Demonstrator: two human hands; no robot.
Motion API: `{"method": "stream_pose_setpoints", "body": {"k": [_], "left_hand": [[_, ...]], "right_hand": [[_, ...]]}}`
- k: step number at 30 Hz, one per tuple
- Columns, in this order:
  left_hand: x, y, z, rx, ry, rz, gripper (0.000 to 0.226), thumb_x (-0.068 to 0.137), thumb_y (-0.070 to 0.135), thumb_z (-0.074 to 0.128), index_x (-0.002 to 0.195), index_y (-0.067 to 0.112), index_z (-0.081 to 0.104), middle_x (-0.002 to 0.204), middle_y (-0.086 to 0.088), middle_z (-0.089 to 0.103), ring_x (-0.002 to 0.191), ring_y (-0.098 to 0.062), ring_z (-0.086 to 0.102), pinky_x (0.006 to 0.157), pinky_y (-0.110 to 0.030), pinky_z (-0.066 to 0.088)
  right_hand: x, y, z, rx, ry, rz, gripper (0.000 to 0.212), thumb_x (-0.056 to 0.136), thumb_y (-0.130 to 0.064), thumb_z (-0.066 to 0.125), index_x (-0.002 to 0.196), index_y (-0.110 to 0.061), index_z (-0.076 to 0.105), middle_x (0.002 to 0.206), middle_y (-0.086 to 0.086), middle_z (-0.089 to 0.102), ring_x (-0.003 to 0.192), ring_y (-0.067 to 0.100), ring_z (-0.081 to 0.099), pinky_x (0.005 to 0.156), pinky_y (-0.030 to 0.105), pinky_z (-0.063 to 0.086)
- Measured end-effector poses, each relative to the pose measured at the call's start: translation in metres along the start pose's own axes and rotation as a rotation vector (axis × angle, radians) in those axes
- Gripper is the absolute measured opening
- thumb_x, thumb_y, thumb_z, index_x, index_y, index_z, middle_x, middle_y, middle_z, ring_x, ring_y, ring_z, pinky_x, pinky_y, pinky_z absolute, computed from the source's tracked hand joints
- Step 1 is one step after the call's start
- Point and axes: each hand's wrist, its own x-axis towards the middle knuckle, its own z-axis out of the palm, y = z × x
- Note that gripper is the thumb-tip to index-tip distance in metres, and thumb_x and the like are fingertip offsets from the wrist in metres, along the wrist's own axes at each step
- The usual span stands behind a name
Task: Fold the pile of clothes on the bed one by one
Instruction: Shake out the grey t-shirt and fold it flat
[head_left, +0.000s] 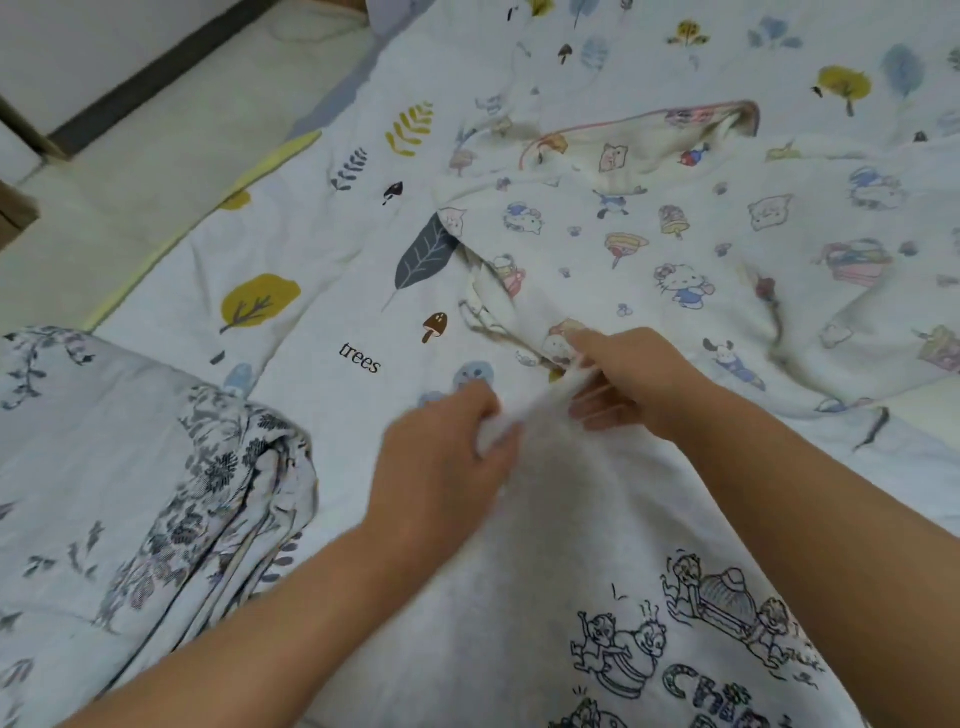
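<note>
White T-shirt (545, 545) with black line-drawn cartoon chipmunks and lettering is spread on the bed, near-centre, running from the near edge out to your hands. Its far edge is bunched and lifted between both hands; that part is motion-blurred, so the exact fold is unclear.

Your left hand (447, 457) has fingers curled, pinching the shirt's far edge on the left. Your right hand (634, 384) is just beside it to the right and slightly farther, thumb and fingers pinched on the same bunched edge. The two hands are close together and both forearms cross over the shirt.

Right behind the hands, far right, lies a cream garment (701, 249) printed with small coloured cartoon characters, crumpled, with a pink-trimmed edge at its far side. It touches or overlaps the shirt's far edge under your right hand; can't tell which layer is on top.

Near left sits a bundle of pale fabric with a dark grey floral print (171, 467), creased and folded over on itself, just left of your left forearm, apart from the shirt.

Under everything is the bedsheet (311, 249), white with yellow trees, grey leaves, mushrooms and the word "trees". Far left, the floor (171, 119) shows beyond the bed edge.
</note>
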Motion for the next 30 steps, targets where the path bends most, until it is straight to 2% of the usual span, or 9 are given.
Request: {"method": "stream_pose_setpoints", "body": {"k": [2,4,5,11,15,18,23,27,30], "left_hand": [[-0.024,0.018,0.007,-0.144,-0.370,0.093,0.019,0.075,0.037,0.067,0.075,0.020,0.058,0.053,0.009,0.043,0.045,-0.006,0.036,0.049,-0.019,0.033],[-0.044,0.027,0.016,-0.251,-0.783,0.066,0.030,0.082,0.053,0.059,0.087,0.023,0.063,0.065,0.008,0.059,0.052,-0.001,0.046,0.056,-0.016,0.042],[-0.053,0.026,0.022,-0.206,-0.812,0.079,0.033,0.085,0.055,0.052,0.089,0.023,0.063,0.070,0.008,0.063,0.056,0.001,0.048,0.060,-0.015,0.043],[-0.054,-0.010,0.042,0.038,-0.229,-0.270,0.017,0.091,0.033,0.053,0.093,0.017,0.055,0.088,0.006,0.047,0.079,-0.011,0.043,0.065,-0.020,0.027],[-0.044,-0.033,0.048,0.231,-0.303,-0.467,0.038,0.089,0.047,0.051,0.105,0.013,0.054,0.103,-0.006,0.051,0.100,-0.025,0.049,0.080,-0.031,0.037],[-0.042,-0.040,0.043,0.101,-0.464,-0.531,0.033,0.086,0.049,0.055,0.096,0.018,0.051,0.089,0.000,0.059,0.086,-0.019,0.056,0.068,-0.029,0.040],[-0.051,-0.029,0.022,0.005,-0.500,-0.441,0.028,0.083,0.039,0.063,0.069,0.021,0.047,0.063,0.000,0.063,0.060,-0.015,0.057,0.057,-0.026,0.043],[-0.049,-0.021,0.011,-0.244,-0.954,-0.542,0.041,0.093,0.043,0.047,0.062,0.018,0.056,0.052,0.003,0.065,0.040,-0.007,0.055,0.044,-0.011,0.040],[-0.045,-0.029,0.017,0.045,-0.713,-0.451,0.038,0.095,0.041,0.042,0.068,0.019,0.056,0.059,0.004,0.059,0.053,-0.010,0.051,0.057,-0.022,0.041]], "right_hand": [[-0.003,0.010,-0.011,-0.029,-0.026,-0.009,0.014,0.083,-0.002,0.063,0.072,-0.006,0.055,0.070,0.017,0.058,0.049,0.022,0.057,0.044,0.025,0.050],[-0.002,0.026,-0.019,-0.133,-0.016,-0.028,0.024,0.078,0.010,0.061,0.074,-0.012,0.054,0.070,0.011,0.052,0.058,0.024,0.053,0.054,0.029,0.049],[-0.001,0.034,-0.021,-0.184,0.001,-0.032,0.025,0.078,0.011,0.060,0.081,-0.014,0.054,0.074,0.010,0.051,0.065,0.024,0.052,0.061,0.035,0.050],[-0.001,0.065,-0.017,-0.363,0.205,-0.304,0.037,0.080,-0.004,0.062,0.110,-0.016,0.042,0.074,-0.002,0.045,0.062,0.013,0.044,0.054,0.025,0.038],[0.007,0.064,-0.011,-0.303,0.255,-0.391,0.040,0.090,-0.019,0.054,0.127,-0.023,0.042,0.085,-0.004,0.051,0.068,0.006,0.047,0.059,0.022,0.037],[0.014,0.061,-0.005,-0.385,0.171,-0.375,0.052,0.087,-0.011,0.056,0.136,-0.023,0.041,0.103,-0.006,0.046,0.082,0.007,0.046,0.076,0.020,0.037],[0.022,0.057,-0.006,-0.460,0.289,-0.382,0.045,0.086,0.004,0.048,0.126,-0.016,0.046,0.097,0.004,0.057,0.084,0.017,0.052,0.068,0.023,0.038],[0.020,0.056,-0.006,-0.384,0.242,-0.312,0.047,0.092,-0.016,0.052,0.136,-0.016,0.034,0.093,-0.002,0.052,0.080,0.015,0.050,0.073,0.027,0.036],[0.007,0.062,-0.007,-0.409,0.251,-0.269,0.054,0.095,-0.029,0.045,0.142,-0.016,0.023,0.089,0.001,0.057,0.076,0.018,0.052,0.071,0.030,0.036]]}}
